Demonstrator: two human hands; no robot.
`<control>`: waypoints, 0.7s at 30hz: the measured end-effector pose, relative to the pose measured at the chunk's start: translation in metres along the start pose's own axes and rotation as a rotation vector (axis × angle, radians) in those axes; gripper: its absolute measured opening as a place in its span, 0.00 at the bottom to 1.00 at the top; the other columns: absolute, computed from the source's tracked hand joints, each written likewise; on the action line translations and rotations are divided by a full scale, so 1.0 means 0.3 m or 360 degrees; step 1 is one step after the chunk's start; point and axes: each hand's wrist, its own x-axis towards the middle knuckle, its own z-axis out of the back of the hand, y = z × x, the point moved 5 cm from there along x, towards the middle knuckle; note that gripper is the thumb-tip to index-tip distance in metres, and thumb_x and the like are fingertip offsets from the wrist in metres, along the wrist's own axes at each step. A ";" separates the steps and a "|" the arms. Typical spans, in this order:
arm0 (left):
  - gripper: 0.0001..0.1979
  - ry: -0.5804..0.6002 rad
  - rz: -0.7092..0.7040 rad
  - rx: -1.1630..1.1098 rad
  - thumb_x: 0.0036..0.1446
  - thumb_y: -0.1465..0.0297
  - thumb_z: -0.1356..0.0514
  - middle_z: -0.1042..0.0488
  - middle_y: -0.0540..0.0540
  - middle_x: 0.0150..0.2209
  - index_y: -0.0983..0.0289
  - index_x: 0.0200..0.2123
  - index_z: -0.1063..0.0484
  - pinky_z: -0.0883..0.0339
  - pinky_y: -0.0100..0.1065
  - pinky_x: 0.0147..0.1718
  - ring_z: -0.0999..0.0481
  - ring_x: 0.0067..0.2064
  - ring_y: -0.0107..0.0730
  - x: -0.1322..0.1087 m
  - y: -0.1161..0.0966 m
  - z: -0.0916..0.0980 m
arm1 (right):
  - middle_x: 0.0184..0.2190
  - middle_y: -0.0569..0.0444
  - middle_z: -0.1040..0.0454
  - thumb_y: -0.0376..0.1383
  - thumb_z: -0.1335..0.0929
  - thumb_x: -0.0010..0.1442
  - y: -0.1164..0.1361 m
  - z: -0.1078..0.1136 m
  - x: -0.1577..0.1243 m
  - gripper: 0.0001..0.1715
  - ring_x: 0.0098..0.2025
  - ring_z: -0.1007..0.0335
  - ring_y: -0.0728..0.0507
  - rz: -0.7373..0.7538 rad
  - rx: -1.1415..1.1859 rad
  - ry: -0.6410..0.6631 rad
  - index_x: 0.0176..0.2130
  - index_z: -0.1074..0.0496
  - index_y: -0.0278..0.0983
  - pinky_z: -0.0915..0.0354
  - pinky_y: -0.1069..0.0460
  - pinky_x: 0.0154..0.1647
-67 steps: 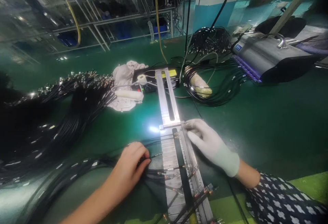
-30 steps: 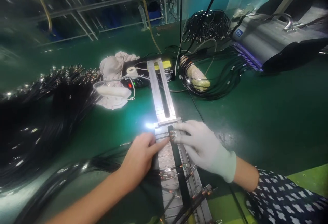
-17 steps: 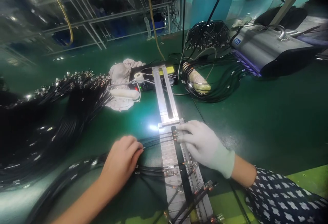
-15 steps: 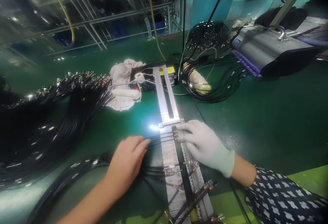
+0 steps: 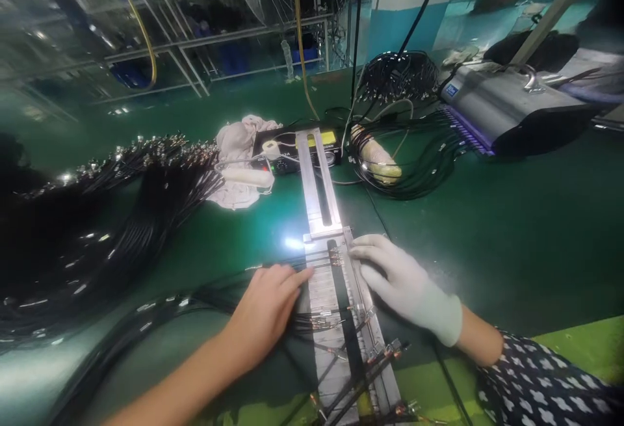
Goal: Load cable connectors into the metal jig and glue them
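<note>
My bare left hand [image 5: 270, 299] lies beside the left edge of a long slotted metal jig [image 5: 324, 286]. Its forefinger is stretched out to the jig edge, close to a few thin black cables [image 5: 319, 261] that lie across it. The other fingers are partly hidden, and no held thing shows. My right hand [image 5: 400, 283], in a white glove, is open, with its fingertips at the jig's right-hand rail [image 5: 355, 270]. Small metal cable ends [image 5: 336, 255] sit at the dark slot between the hands. Nearer to me, more cables with metal connectors [image 5: 327, 319] cross the jig.
A bright light glows left of the jig. Behind stand a black control box [image 5: 287, 160] and a white cloth [image 5: 238, 195]. Black cable bundles [image 5: 146, 218] fill the left. A grey metal housing [image 5: 511, 104] with purple light stands at the right, near coiled cables [image 5: 419, 182].
My left hand has moved right, its forefinger now reaching the jig edge. My right hand has drawn back right from the cable ends to the rail. The camera view has shifted slightly.
</note>
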 end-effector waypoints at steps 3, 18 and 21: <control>0.08 0.0116 0.0107 -0.0274 0.68 0.67 0.47 0.29 0.54 0.41 0.59 0.49 0.34 0.37 0.36 0.41 0.32 0.42 0.38 -0.032 -0.015 0.013 | 0.52 0.45 0.26 0.29 0.37 0.66 -0.004 -0.002 -0.007 0.14 0.53 0.27 0.41 -0.0009 -0.0016 0.0015 0.48 0.26 0.36 0.28 0.44 0.55; 0.05 -0.0354 -0.0092 -0.0280 0.66 0.76 0.44 0.29 0.52 0.37 0.62 0.39 0.30 0.33 0.29 0.41 0.29 0.41 0.30 -0.018 0.013 0.096 | 0.49 0.46 0.26 0.28 0.37 0.65 -0.008 0.003 0.003 0.13 0.52 0.27 0.42 -0.0013 0.0076 -0.0006 0.46 0.26 0.36 0.28 0.46 0.54; 0.06 -0.0435 -0.0158 -0.0284 0.66 0.77 0.44 0.28 0.52 0.36 0.63 0.40 0.28 0.33 0.28 0.39 0.28 0.39 0.29 0.042 -0.001 0.074 | 0.49 0.47 0.26 0.28 0.36 0.64 -0.010 0.001 0.004 0.13 0.52 0.27 0.42 -0.0051 0.0112 0.0013 0.46 0.26 0.36 0.28 0.46 0.54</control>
